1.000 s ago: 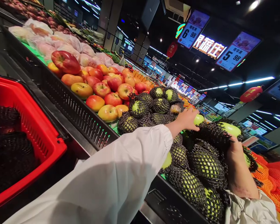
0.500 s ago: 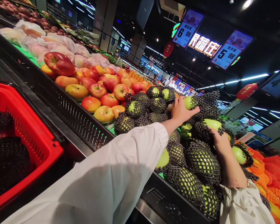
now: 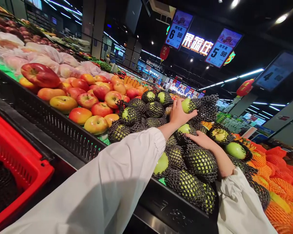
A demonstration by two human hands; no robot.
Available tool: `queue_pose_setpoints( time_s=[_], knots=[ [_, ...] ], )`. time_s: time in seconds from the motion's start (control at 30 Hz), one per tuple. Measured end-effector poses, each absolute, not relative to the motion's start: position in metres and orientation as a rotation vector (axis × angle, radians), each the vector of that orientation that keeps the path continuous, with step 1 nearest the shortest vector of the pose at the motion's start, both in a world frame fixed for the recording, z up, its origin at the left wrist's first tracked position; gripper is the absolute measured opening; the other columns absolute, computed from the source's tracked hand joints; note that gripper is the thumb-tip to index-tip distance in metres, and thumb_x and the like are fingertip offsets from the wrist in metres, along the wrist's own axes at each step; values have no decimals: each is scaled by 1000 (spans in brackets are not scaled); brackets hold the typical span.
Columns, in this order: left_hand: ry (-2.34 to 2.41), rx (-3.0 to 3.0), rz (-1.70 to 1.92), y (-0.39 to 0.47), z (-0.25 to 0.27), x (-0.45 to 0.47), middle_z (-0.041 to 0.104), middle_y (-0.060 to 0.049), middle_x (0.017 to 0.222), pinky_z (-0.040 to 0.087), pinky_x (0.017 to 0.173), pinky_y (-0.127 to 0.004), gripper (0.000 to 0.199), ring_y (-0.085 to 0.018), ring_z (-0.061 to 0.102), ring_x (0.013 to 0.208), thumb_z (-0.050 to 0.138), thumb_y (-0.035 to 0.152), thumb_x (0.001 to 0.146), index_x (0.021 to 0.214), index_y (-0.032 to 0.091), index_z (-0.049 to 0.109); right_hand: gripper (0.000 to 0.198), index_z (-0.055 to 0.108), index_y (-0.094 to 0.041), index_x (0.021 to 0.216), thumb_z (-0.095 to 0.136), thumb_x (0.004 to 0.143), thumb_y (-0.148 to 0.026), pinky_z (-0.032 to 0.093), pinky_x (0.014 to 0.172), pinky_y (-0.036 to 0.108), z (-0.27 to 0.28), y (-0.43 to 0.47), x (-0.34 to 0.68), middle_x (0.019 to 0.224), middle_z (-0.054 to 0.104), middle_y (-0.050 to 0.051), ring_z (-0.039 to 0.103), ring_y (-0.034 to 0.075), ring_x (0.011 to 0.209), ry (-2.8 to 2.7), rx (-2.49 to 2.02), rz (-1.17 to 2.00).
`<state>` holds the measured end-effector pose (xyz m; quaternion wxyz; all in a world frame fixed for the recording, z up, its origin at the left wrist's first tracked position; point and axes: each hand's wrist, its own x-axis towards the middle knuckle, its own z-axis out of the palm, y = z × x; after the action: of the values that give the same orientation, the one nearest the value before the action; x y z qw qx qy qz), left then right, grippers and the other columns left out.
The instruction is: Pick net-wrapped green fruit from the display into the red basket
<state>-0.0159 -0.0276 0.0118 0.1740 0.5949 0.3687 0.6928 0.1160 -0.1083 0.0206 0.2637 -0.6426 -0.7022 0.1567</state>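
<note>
My left hand (image 3: 181, 114) is on the pile, its fingers and wide-stretched thumb around a green apple (image 3: 186, 105) in a black foam net. Lower and to the right, my right hand (image 3: 202, 140) reaches in from the side with its fingers stretched out, touching the netted fruit beside another green apple (image 3: 184, 128). Its fingertips partly sink among the nets. Below my hands lie several larger netted green apples (image 3: 201, 162). To the right of my right hand rests a green apple (image 3: 219, 135) with its net partly off.
Red and yellow apples (image 3: 101, 109) fill the bin's left part, behind a black slotted bin wall (image 3: 63, 130). A red basket (image 3: 36, 177) with black-netted things stands at lower left. Orange-netted fruit (image 3: 280, 182) lies at right. Price screens (image 3: 223, 47) hang overhead.
My right hand has left the partly unwrapped green apple and moved left, closer to my left hand. The left hand stays at the same apple. The view has shifted right.
</note>
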Motion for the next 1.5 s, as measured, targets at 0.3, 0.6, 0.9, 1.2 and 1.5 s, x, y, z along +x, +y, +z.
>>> queue_pose_setpoints(
  time_s=[0.3, 0.6, 0.9, 1.2, 1.5],
  knots=[
    [1181, 1743, 1784, -22, 6, -12, 55, -10, 124, 46, 99, -37, 61, -26, 59, 115, 73, 55, 72, 118, 23, 48, 51, 64, -20, 80, 67, 67, -69, 50, 78, 34, 23, -114, 125, 89, 68, 4, 63, 21, 80, -1477, -1419, 461],
    [1090, 1597, 1628, -18, 5, -7, 61, -14, 117, 47, 97, -39, 56, -28, 61, 111, 77, 52, 70, 107, 18, 54, 35, 67, -22, 93, 63, 74, -51, 45, 93, 42, 22, -119, 131, 100, 70, 4, 61, 25, 92, -1955, -1524, 197],
    [610, 1021, 1451, -18, 17, -4, 60, -5, 87, 55, 65, -33, 49, -16, 60, 69, 79, 46, 74, 105, 17, 54, 49, 76, -23, 99, 63, 77, -64, 32, 117, 49, 10, -103, 142, 121, 70, 5, 58, 32, 119, -1956, -1655, 686],
    [461, 1119, 1208, -25, 12, 0, 58, -2, 81, 56, 72, -38, 40, -14, 57, 64, 75, 45, 75, 97, 20, 52, 33, 62, -20, 95, 59, 68, -38, 49, 66, 30, 24, -108, 146, 96, 67, 4, 64, 19, 81, -1158, -1031, 80],
    [543, 1296, 1225, -22, 6, 3, 59, -3, 98, 45, 61, -26, 63, -15, 58, 79, 84, 40, 62, 103, 22, 39, 39, 68, -18, 76, 51, 81, -53, 48, 86, 36, 24, -107, 153, 90, 70, 6, 64, 22, 93, -1121, -872, 43]
  ],
)
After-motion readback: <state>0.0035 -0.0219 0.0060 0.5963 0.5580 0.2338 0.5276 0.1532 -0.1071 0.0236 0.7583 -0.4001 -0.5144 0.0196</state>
